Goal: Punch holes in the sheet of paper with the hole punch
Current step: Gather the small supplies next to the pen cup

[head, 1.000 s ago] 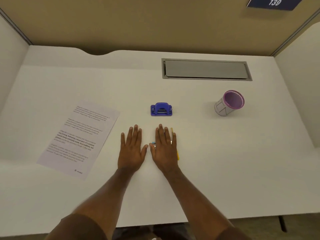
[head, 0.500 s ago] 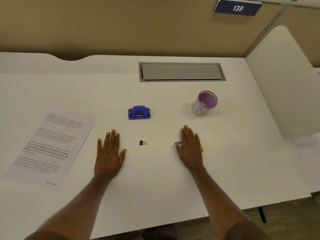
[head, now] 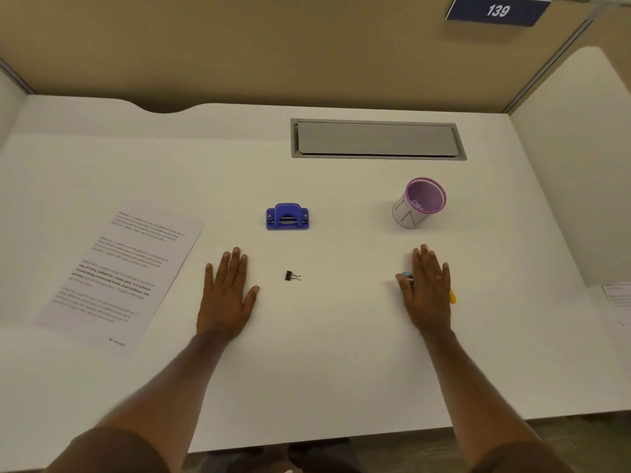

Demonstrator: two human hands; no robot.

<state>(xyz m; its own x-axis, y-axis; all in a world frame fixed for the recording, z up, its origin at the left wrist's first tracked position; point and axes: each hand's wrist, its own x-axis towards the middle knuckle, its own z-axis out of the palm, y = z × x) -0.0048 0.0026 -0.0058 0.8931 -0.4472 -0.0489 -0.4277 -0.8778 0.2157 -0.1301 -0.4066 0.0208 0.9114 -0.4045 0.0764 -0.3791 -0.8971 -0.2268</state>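
Note:
A blue hole punch (head: 287,217) stands on the white desk (head: 324,353), in the middle. A printed sheet of paper (head: 123,274) lies flat to its left, turned a little clockwise. My left hand (head: 227,295) rests palm down between the sheet and a small black binder clip (head: 293,276), holding nothing. My right hand (head: 426,291) lies flat further right, fingers spread, over a yellow pen (head: 452,297) and a small blue-grey object (head: 407,277) that peek out at its sides.
A purple mesh pen cup (head: 418,203) stands behind my right hand. A grey cable flap (head: 377,139) is set into the desk at the back. White partitions close both sides. Another printed sheet (head: 618,300) lies at the far right.
My hands, which lay side by side in the middle, have slid apart, left leftward and right rightward. This uncovered the binder clip. The camera view has shifted slightly.

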